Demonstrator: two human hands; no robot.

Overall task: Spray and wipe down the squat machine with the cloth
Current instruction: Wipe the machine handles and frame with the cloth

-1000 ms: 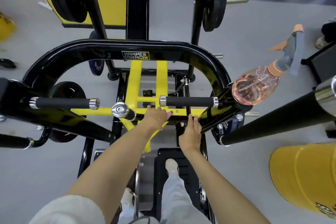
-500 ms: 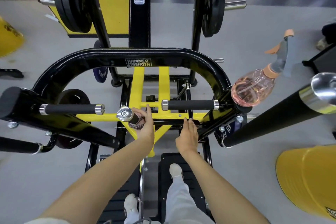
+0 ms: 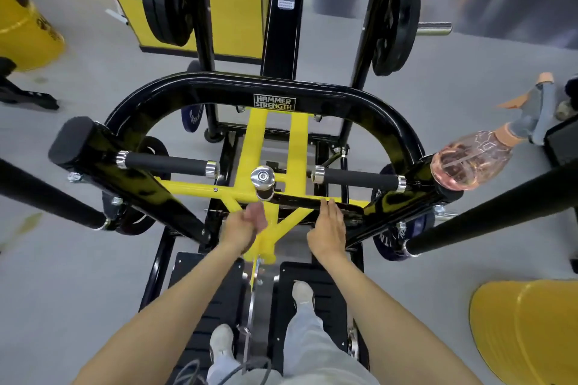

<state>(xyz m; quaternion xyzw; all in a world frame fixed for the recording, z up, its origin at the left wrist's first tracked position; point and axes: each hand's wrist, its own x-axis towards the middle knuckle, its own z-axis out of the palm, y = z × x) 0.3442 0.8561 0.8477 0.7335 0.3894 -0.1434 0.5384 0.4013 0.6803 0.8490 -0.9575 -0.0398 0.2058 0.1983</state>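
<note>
two hands are over the middle of the squat machine, and no cloth shows plainly in either. the left hand hovers at the yellow frame just below the chrome knob. it is smeared by motion and its fingers look partly curled, so i cannot tell whether it holds anything. the right hand lies flat with straight fingers, holding nothing, its tips touching the black crossbar to the right of the knob. the spray bottle, part full of pinkish liquid, lies tilted on the machine's right arm with its nozzle pointing outward, well apart from both hands. the person stands on the footplates, one shoe on each.

as for progress, i judge the job to be mid-way at most. the bottle is parked, so spraying is not the step in hand, and the hands sit at the centre frame as if for wiping. no wet streaks show on the arch, the foam grips or the footplates, so what has been cleaned cannot be read off. all of these look left to do or check.
</note>
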